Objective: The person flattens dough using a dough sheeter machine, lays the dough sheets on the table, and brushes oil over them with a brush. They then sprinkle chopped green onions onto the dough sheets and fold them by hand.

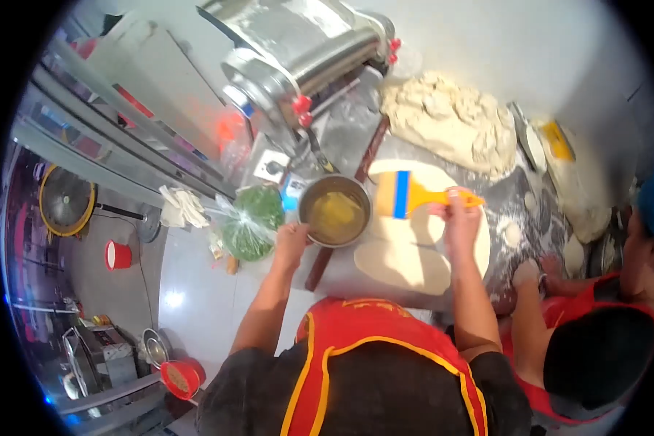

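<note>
My left hand (292, 240) is closed on the near left rim of a round metal bowl (304, 195), which has yellowish liquid in it. In my right hand (458, 221) is the orange handle of a wide pastry brush (402, 195) with a blue band. Its bristles point left, over the rolled-out dough sheets (400, 263) on the worktop; whether they touch the dough I cannot tell. A brown rolling pin (318, 269) lies partly hidden under the bowl.
Behind the sheets sits a large dough mass (450, 120). A metal dough roller machine (298, 43) stands at the back, and a bag of greens (253, 221) lies left of the bowl. At right, a co-worker's hands (538, 272) are near small dough pieces (511, 233).
</note>
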A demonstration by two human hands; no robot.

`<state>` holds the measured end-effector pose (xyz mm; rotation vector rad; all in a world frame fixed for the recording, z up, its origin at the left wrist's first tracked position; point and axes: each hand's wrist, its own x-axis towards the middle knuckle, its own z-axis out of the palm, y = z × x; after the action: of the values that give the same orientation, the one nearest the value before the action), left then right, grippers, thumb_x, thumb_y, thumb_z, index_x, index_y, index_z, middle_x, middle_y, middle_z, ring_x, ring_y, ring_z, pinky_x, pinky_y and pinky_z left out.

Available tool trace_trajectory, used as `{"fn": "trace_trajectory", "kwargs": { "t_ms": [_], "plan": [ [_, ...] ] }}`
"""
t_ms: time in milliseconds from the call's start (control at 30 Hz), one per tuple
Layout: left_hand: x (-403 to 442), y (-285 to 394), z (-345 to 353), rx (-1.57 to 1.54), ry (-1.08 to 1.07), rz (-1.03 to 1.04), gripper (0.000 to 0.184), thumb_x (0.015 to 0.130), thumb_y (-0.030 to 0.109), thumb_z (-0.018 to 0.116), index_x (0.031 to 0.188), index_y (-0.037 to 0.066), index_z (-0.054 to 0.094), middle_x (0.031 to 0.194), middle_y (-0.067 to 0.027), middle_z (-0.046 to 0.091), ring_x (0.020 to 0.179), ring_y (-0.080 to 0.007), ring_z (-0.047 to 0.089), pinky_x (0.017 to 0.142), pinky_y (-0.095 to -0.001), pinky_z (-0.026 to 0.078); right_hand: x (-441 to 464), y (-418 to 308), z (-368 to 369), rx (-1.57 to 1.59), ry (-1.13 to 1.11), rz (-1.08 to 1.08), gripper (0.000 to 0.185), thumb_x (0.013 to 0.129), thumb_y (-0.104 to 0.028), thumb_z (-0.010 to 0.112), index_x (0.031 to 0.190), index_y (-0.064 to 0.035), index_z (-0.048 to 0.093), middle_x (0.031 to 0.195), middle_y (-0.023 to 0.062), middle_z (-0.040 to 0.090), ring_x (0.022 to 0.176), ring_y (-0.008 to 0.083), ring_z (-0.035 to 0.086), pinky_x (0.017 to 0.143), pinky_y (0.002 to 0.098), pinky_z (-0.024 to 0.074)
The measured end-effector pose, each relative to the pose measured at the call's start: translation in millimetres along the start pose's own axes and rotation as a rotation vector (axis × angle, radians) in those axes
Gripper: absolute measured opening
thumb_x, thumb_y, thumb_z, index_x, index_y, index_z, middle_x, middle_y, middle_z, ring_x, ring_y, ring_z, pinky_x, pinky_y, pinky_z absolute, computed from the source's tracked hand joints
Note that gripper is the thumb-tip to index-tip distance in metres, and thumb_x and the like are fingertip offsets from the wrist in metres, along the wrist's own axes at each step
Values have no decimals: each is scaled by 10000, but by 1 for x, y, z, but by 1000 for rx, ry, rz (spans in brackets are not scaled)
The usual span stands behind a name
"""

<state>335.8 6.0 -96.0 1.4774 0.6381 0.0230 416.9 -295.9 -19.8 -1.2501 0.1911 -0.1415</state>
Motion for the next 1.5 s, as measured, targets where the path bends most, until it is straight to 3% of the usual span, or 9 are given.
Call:
{"fn": "trace_trajectory", "kwargs": {
  "t_ms": [233, 400, 667, 733, 833, 1067, 1333, 1467, 1500],
  "plan": [
    [35, 11, 17, -110, -42, 52, 196, 795, 107, 559, 604, 69, 539, 577, 0, 499, 512, -104, 505, 562, -288, 522, 7, 43, 100, -542, -414, -125, 176, 872, -150, 541, 985, -16, 556, 777, 113, 621, 700, 161, 635, 636, 294, 503],
    [110, -8, 26, -5, -10, 108, 155, 795, 117, 545, 690, 13, 590, 680, -71, 589, 562, -164, 574, 514, -281, 510, 26, 56, 81, -672, -242, -448, 286, 861, -137, 559, 1127, -48, 504, 969, 98, 603, 716, 168, 610, 620, 295, 507],
    [160, 34, 76, -184, 78, 85, 170, 786, 67, 534, 631, 17, 486, 573, -51, 470, 445, -147, 467, 426, -263, 452, 58, 70, -25, -638, 42, -265, 297, 868, -147, 520, 1135, -21, 489, 881, 143, 612, 744, 235, 608, 672, 328, 480],
    [170, 39, 85, -240, 116, 47, 158, 791, 66, 534, 654, 9, 481, 611, -59, 475, 478, -157, 484, 449, -265, 491, 76, 43, -53, -520, 154, -55, 284, 880, -109, 507, 1159, -59, 489, 888, 81, 578, 597, 128, 577, 512, 249, 488],
    [184, 46, 94, -213, 132, 5, 120, 795, 65, 538, 724, -16, 487, 674, -77, 482, 550, -183, 526, 508, -280, 539, 139, 20, -122, -213, 407, -37, 302, 875, -104, 504, 1149, 19, 482, 822, 89, 576, 579, 124, 565, 515, 245, 487],
    [221, 29, 100, -214, 225, -14, 101, 811, 71, 546, 802, -26, 517, 714, -96, 517, 569, -206, 541, 529, -274, 520, 297, 9, -312, -482, 770, -119, 311, 832, -80, 556, 1133, -13, 517, 775, 73, 588, 573, 132, 565, 521, 260, 468],
    [196, 52, 119, -171, 183, -94, 193, 907, 155, 506, 952, -33, 515, 773, -114, 563, 686, -209, 597, 606, -286, 520, 443, 33, -420, -1277, 699, -133, 505, 777, -282, 654, 1194, -28, 526, 880, 128, 659, 752, 217, 629, 691, 315, 484],
    [160, 38, 126, 181, 349, -3, 284, 911, 246, 526, 1024, -14, 503, 917, -91, 563, 815, -189, 567, 710, -303, 461, 470, 32, -403, -1149, 528, 35, 463, 748, -318, 676, 1095, -20, 600, 917, 151, 665, 815, 279, 639, 728, 347, 484],
    [171, -12, 76, 468, 253, 129, 349, 891, 272, 562, 1061, -21, 481, 998, -107, 537, 898, -201, 542, 782, -312, 441, 484, 39, -422, -1411, 488, -46, 448, 744, -315, 680, 1069, -14, 613, 922, 154, 663, 785, 264, 644, 709, 333, 489]
  ]
}}
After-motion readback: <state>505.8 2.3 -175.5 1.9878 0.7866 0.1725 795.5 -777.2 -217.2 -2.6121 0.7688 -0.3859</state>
